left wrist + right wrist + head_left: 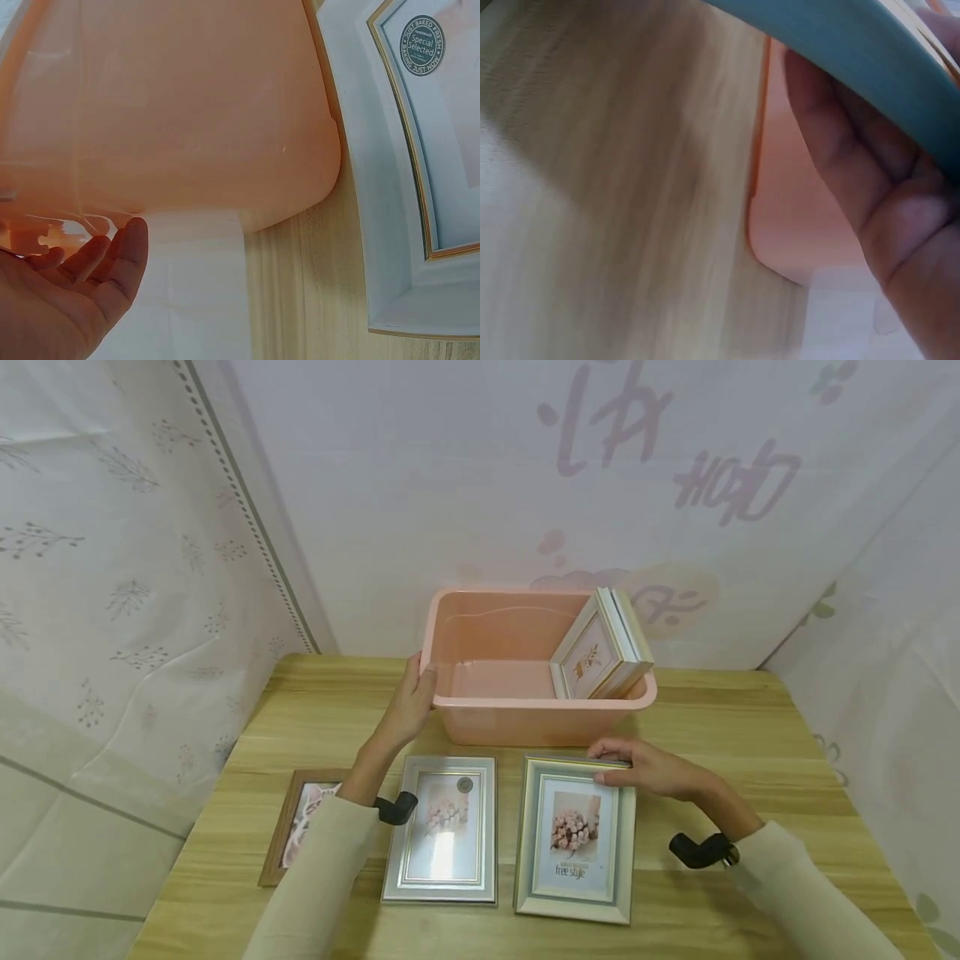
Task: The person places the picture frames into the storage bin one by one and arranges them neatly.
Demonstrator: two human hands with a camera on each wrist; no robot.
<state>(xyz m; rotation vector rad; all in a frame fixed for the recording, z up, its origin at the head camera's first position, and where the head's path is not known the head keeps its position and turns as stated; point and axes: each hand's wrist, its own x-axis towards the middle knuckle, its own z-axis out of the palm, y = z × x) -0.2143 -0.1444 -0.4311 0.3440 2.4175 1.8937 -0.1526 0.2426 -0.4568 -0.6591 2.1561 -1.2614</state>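
My left hand (pixel 411 700) grips the left rim of a pink plastic tub (pixel 525 724). In the left wrist view its curled fingers (pixel 129 259) reach under that rim. At the upper right corner of a cream and grey-green picture frame (pixel 573 835), my right hand (pixel 652 768) has its thumb on the front and its other fingers behind the top edge. The right wrist view shows those fingers (pixel 836 139) against the back of this picture frame (pixel 855 52), which is tilted there. Several white and gold picture frames (pixel 592 656) lean together inside the tub's right end.
A silver picture frame (pixel 442 831) with a round dark sticker lies on the wooden table (pixel 360 693), left of the held one. Farther left is a brown picture frame (pixel 281 835), partly covered by my left sleeve. A printed cloth (pixel 390 510) hangs behind the tub.
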